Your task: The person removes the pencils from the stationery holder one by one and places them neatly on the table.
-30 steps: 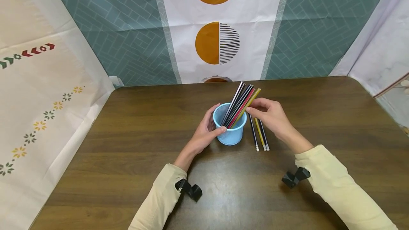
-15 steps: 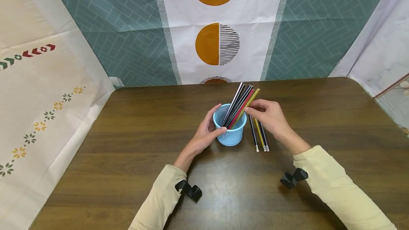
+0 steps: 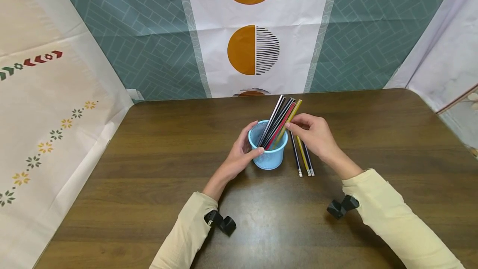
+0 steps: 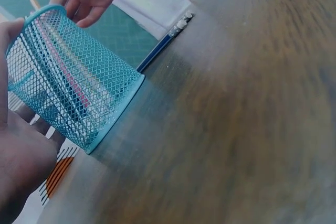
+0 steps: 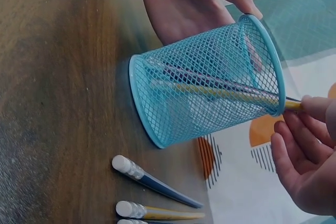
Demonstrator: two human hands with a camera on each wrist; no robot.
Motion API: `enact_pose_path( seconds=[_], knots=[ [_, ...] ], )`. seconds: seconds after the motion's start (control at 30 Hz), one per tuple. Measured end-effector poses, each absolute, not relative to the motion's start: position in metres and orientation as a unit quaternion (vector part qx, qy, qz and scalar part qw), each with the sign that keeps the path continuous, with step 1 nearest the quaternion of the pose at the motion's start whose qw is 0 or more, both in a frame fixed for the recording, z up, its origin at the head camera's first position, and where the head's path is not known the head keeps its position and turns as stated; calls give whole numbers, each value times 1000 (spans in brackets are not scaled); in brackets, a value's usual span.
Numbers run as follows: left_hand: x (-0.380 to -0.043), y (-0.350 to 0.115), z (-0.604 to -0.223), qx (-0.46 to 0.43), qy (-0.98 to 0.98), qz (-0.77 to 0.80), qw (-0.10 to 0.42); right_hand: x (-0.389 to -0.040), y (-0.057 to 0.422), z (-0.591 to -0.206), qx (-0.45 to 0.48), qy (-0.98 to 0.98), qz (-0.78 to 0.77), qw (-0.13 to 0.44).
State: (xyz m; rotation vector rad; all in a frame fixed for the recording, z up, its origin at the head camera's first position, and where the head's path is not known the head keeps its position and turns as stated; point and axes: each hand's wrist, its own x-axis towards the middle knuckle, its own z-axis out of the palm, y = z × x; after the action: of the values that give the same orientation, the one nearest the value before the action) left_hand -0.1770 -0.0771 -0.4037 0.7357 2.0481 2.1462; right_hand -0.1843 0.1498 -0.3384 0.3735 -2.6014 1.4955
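A light blue mesh pencil cup [image 3: 269, 161] stands on the table. My left hand [image 3: 239, 156] grips its left side, thumb over the front rim and fingers around the back. Several dark pencils [image 3: 274, 123] and a red pencil [image 3: 282, 123] lean to the right inside. My right hand [image 3: 314, 134] pinches a yellow pencil [image 3: 296, 108] between thumb and fingers at the cup's right rim. Through the mesh in the right wrist view, the lower part of this yellow pencil [image 5: 210, 91] shows inside the cup.
On the wooden table [image 3: 149, 186], just right of the cup, lie a dark pencil [image 3: 295, 152], a yellow pencil [image 3: 303, 157] and another dark pencil [image 3: 308, 159], their white erasers toward me. A patterned cloth [image 3: 257, 11] hangs behind the table's far edge.
The pinched yellow pencil has shifted slightly left at its top and stands a little apart from the red one, its lower end deeper right in the cup. My left hand stays put.
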Motion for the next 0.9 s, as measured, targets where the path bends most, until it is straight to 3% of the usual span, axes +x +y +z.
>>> enact_pose_path(
  seconds=[0.9],
  knots=[
    [-177, -78, -405, 238, 671, 701, 40, -182, 141, -321, 192, -800, 561, 85]
  ],
)
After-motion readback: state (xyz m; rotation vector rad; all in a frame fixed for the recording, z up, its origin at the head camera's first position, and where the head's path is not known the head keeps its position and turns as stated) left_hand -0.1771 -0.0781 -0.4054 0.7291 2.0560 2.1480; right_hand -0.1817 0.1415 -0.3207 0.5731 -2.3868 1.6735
